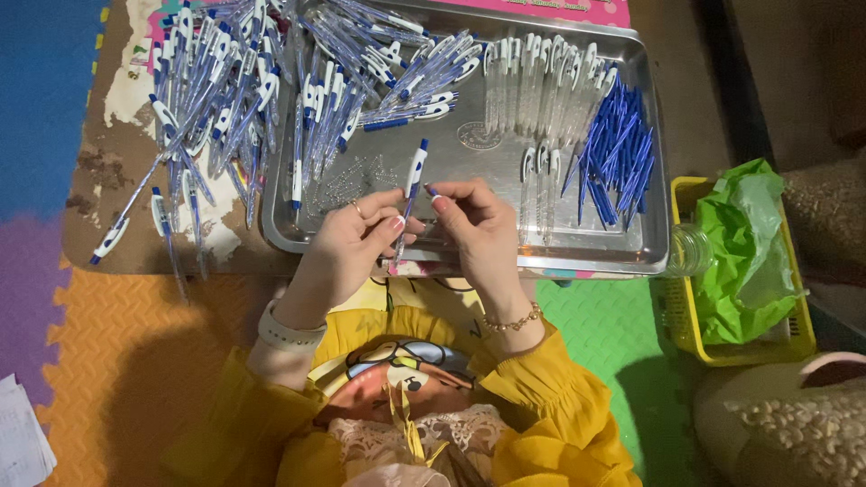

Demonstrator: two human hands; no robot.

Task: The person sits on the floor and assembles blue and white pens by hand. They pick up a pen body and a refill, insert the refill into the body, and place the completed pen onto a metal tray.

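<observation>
Head view
Floor: foam mats (135, 361) in blue, purple, orange and green are laid as interlocking tiles; a worn brown board (117, 135) lies on them at the top left.
Tray: a metal tray (469, 144) is set across the board and the mats, its near rim just above the person's lap.
Left hand: the left hand (347, 239) is closed on a blue-and-white pen (412, 185), which is pinched near its lower end and held upright, tilted slightly right, over the near part of the tray.
Right hand: the right hand (478, 221) is curled, and a small blue part (433, 191) is pinched at its fingertips, just beside the pen's barrel; whether the two touch cannot be told.
Assembled pens: a large heap of pens (234, 99) is spread over the tray's left end and the board beyond it.
Clear barrels: a row of clear barrels (541, 77) is laid in the tray's upper right.
Blue refills: a bundle of blue refills (618, 153) is piled against the tray's right wall.
Springs: small springs (347, 176) are scattered on the tray floor near the left hand.
Basket: a yellow basket (695, 334) lined with a green bag (744, 243) is placed right of the tray.
Clothing: yellow sleeves (559, 406) are seen at the bottom.
</observation>
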